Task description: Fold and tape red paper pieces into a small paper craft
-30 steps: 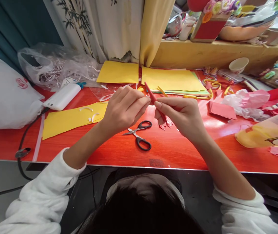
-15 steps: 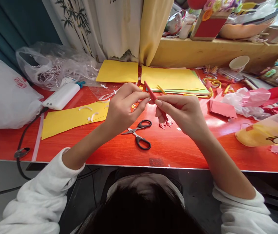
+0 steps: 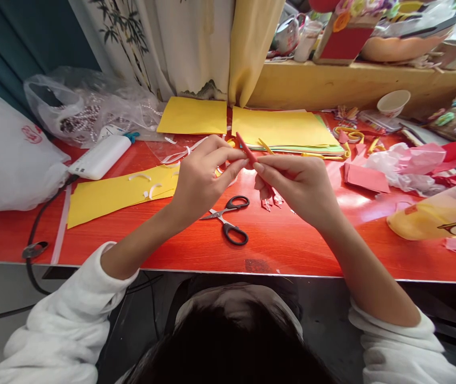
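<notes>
Between my two hands is a narrow piece of folded red paper, tilted, its pointed upper end showing above my fingertips. My left hand pinches it from the left with thumb and fingers. From the other side my right hand grips the same paper between thumb and forefinger, the other fingers curled under it. Part of the paper is hidden behind my fingers. Below them, black-handled scissors lie partly spread on the red table. Small red paper scraps rest beneath my right hand.
Yellow paper sheets and a paper stack lie at the back. Yellow strips and a white power bank are on the left, beside plastic bags. At right are pink paper and a tipped cup.
Both hands stay almost in place on the red paper. My left fingertips have shifted very slightly against it; the scissors have not moved.
</notes>
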Tool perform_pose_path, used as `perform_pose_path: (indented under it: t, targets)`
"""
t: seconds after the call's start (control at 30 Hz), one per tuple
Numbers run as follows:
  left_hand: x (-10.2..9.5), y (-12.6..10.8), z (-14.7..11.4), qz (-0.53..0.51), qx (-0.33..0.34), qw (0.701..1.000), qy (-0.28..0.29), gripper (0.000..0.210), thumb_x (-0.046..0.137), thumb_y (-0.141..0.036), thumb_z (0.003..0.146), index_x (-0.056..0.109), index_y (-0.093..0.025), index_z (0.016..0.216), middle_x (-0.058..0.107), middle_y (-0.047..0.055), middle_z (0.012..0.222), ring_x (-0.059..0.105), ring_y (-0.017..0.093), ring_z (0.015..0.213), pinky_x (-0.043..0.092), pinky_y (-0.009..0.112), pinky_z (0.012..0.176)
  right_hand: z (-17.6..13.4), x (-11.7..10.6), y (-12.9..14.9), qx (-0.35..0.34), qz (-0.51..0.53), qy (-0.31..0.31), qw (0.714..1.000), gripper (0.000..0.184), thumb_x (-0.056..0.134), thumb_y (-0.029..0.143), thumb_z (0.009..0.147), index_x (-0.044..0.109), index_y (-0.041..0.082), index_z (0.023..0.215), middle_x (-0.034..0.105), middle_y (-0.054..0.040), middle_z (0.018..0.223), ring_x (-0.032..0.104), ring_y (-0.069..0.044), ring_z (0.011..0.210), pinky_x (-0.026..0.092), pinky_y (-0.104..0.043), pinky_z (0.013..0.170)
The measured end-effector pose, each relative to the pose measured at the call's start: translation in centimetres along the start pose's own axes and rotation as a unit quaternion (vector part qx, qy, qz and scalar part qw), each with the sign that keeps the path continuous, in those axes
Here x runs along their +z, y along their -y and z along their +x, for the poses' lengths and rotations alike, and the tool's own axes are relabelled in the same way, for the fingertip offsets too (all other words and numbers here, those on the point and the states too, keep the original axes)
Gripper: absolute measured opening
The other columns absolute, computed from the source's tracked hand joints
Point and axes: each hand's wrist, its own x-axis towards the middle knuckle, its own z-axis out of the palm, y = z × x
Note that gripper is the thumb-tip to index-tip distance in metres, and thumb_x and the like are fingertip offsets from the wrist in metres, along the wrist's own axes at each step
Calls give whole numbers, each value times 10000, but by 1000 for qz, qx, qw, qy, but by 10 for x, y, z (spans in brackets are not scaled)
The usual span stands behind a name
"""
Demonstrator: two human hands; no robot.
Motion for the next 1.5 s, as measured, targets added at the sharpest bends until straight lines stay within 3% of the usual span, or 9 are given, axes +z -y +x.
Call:
perform_pose_path:
  t: [0.43,0.83,1.5]
  targets:
    - [1,-1,-1,6,-6,1000,-2,120,535,-257,874,653,-234,865,593,19,795,555,115,751,489,292,686,0,2,1,-3,-10,0,1000,280,500,328,892,628,184,690,586,8,584,496,-72,483,415,-259,508]
    - [-2,1,3,-52,-59,997,24,118,531,-255,872,639,-215,846,610,22,794,564,121,757,470,286,637,3,1,-2,30,66,8,997,281,526,387,872,613,200,682,570,1,579,503,-85,484,421,-260,472]
    - [2,2,-1,12,-17,1000,17,124,538,-257,870,660,-236,861,621,32,814,575,132,763,483,298,688,2,6,-4,1,-41,5,999,306,484,347,897,588,196,651,578,0,564,512,-89,497,413,-251,496]
